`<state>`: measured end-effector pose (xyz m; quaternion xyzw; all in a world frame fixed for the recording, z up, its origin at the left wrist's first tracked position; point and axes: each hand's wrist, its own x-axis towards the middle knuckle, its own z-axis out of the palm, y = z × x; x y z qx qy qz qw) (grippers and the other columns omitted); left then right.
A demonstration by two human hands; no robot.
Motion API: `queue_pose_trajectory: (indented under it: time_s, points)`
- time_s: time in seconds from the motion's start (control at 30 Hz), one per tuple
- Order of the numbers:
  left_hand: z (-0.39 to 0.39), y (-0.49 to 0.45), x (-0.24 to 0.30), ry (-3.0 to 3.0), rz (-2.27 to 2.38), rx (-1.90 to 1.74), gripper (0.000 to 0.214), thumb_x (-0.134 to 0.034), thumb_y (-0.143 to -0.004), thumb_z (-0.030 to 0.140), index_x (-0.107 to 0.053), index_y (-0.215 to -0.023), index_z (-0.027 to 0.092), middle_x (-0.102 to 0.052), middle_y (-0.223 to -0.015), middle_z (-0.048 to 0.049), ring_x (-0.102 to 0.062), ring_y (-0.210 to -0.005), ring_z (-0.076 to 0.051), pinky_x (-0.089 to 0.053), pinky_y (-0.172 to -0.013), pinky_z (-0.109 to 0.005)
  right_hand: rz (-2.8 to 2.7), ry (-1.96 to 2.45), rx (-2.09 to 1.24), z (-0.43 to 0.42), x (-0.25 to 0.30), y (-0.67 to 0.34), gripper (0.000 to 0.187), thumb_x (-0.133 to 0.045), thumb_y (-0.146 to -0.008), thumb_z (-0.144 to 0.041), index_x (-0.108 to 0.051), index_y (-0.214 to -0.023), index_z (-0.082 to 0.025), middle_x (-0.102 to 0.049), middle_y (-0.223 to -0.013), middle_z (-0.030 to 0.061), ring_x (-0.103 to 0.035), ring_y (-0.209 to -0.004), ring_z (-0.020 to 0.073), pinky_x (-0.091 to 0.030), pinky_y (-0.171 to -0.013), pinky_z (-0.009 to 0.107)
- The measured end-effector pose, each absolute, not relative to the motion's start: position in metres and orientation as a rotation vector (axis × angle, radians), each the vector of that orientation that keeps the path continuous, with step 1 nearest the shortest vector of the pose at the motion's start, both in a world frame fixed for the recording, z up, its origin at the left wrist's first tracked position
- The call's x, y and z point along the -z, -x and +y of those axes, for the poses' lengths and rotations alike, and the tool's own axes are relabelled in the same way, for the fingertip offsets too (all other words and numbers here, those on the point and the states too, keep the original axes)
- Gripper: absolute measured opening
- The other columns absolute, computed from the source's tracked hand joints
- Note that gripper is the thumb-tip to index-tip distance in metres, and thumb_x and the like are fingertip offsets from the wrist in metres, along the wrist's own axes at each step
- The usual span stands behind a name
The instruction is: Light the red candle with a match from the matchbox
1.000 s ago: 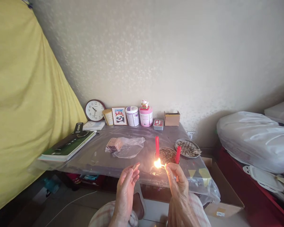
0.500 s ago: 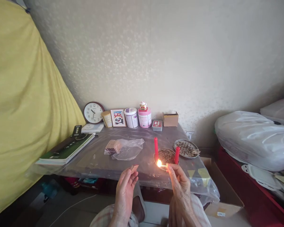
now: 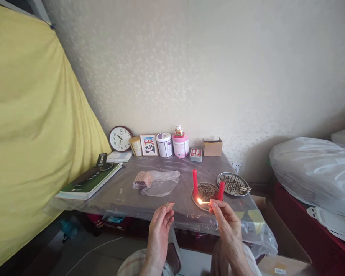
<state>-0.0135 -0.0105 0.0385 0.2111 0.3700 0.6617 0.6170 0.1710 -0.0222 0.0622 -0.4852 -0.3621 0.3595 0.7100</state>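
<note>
In my right hand [image 3: 227, 224] a lit match [image 3: 206, 202] is pinched between thumb and fingers, its flame pointing left. The flame is in front of the lower part of a tall red candle [image 3: 194, 184]. A shorter red candle [image 3: 221, 190] stands just beyond my right fingertips. Both candles are at a round patterned metal plate [image 3: 207, 190], and neither wick shows a flame. My left hand [image 3: 159, 232] grips a small matchbox [image 3: 170, 207] between thumb and forefinger, the other fingers loosely curled. The matchbox is partly hidden by the fingers.
A second round plate [image 3: 229, 181] bears several thin sticks [image 3: 245, 188]. Clear plastic bags [image 3: 167, 180] with stacked small boxes [image 3: 143, 179] lie mid-table. A clock [image 3: 120, 138], tins [image 3: 164, 145] and a cardboard box [image 3: 212, 148] line the wall. A green book [image 3: 89, 182] lies left.
The match flame has become smaller and less bright. The whole view has shifted, so the table and both hands appear farther right. Both hands keep their grips.
</note>
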Motion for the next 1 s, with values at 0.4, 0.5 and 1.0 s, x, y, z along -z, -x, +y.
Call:
queue_pose_trajectory:
  time_s: [0.4,0.5,1.0]
  points:
    - [-0.011,0.014,-0.042,-0.449,0.849,-1.499,0.023,-0.071,-0.077,0.036,-0.074,-0.093,0.019,-0.074,-0.102,-0.0078,-0.065,-0.090,-0.018,-0.051,-0.080,-0.029,-0.704,0.933,-0.941,-0.009,-0.078,-0.183,0.027,-0.084,-0.063,-0.042,-0.070,-0.075,-0.021,-0.066,-0.073,-0.0023,-0.056,-0.067,0.0102,-0.047,-0.067,0.021]
    - [-0.011,0.013,-0.042,-0.428,0.845,-1.502,0.023,-0.073,-0.075,0.036,-0.074,-0.090,0.019,-0.075,-0.097,-0.0069,-0.065,-0.088,-0.018,-0.051,-0.080,-0.029,-0.703,0.911,-0.960,-0.006,-0.082,-0.185,0.028,-0.085,-0.061,-0.041,-0.071,-0.074,-0.020,-0.067,-0.074,-0.0016,-0.057,-0.067,0.0100,-0.048,-0.067,0.021]
    - [-0.013,0.011,-0.045,-0.388,0.836,-1.493,0.025,-0.075,-0.072,0.036,-0.072,-0.087,0.017,-0.075,-0.089,-0.0065,-0.066,-0.085,-0.018,-0.049,-0.079,-0.031,-0.764,0.883,-0.884,0.011,-0.110,-0.184,0.025,-0.082,-0.065,-0.040,-0.070,-0.074,-0.020,-0.067,-0.073,-0.0005,-0.057,-0.064,0.0120,-0.050,-0.063,0.024]
